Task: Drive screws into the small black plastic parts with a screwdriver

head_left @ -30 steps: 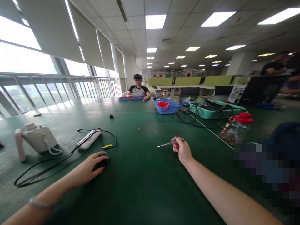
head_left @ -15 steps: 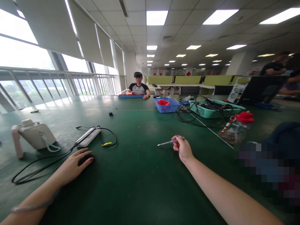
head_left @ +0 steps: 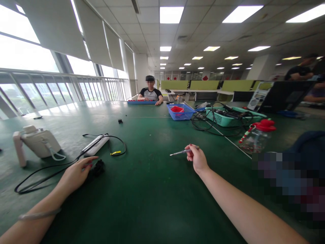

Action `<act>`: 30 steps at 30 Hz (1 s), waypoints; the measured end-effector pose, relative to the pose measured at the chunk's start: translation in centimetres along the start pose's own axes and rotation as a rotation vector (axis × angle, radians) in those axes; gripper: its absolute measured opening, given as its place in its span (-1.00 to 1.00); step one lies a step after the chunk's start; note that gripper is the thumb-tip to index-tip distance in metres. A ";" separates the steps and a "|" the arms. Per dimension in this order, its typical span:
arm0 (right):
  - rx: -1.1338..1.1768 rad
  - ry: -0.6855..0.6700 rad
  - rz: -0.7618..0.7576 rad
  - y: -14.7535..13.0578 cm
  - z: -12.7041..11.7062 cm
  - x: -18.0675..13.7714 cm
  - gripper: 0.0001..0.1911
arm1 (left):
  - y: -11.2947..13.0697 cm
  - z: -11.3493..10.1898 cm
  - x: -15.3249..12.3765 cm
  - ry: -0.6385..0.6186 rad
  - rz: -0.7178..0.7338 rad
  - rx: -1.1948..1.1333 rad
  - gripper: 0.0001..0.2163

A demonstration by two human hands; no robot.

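Your right hand (head_left: 196,159), right of the frame's centre, has its grip closed around a slim screwdriver (head_left: 179,153). The shaft points toward the middle of the frame, and its tip touches no part. Your left hand (head_left: 74,176), lower left, has its grip loosely spread and seems to hold nothing; the dark, knobbly black piece (head_left: 98,167) lies on the green counter (head_left: 142,189) just beside the thumb, though you cannot tell whether they touch.

As things lie, the screwdriver is ready in hand and the black piece is out of either grip. The piece is too dark to show what is finished on it or what remains.

Right of centre, the blue basket (head_left: 181,116) holds a red container (head_left: 177,109). Beyond it, the teal basket (head_left: 220,120) is heaped with black cables (head_left: 232,112). The clear jar (head_left: 252,144) at right contains something too blurred to name.
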State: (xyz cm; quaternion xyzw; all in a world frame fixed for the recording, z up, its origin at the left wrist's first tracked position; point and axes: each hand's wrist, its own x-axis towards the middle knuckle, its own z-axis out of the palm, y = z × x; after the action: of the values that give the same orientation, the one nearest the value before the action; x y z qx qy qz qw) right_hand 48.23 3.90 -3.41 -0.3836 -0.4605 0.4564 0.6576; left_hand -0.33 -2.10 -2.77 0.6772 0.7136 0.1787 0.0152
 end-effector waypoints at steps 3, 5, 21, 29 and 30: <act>-0.004 -0.005 -0.004 -0.1 0.0 -0.1 -0.72 | -0.1 0.3 0.0 0.034 0.100 -0.020 -0.53; -0.014 -0.014 -0.003 -0.2 0.0 -0.2 -0.72 | -0.2 0.7 0.1 0.036 0.177 -0.053 -0.52; -0.037 -0.056 -0.015 -0.1 0.0 -0.3 -0.69 | -0.7 1.5 0.8 -0.023 0.165 0.003 -0.61; -0.033 -0.060 -0.026 0.1 -0.1 -0.1 -0.69 | 0.7 0.0 -0.1 0.149 0.086 0.028 -0.62; -0.034 -0.060 -0.027 0.1 -0.1 -0.1 -0.69 | 0.9 -0.2 -0.3 0.178 0.076 0.031 -0.62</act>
State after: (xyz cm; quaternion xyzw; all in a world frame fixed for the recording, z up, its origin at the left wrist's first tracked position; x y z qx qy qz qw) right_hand 48.28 3.80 -3.58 -0.3748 -0.4928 0.4509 0.6429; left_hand 0.48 -2.47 -2.39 0.6854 0.6886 0.2275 -0.0658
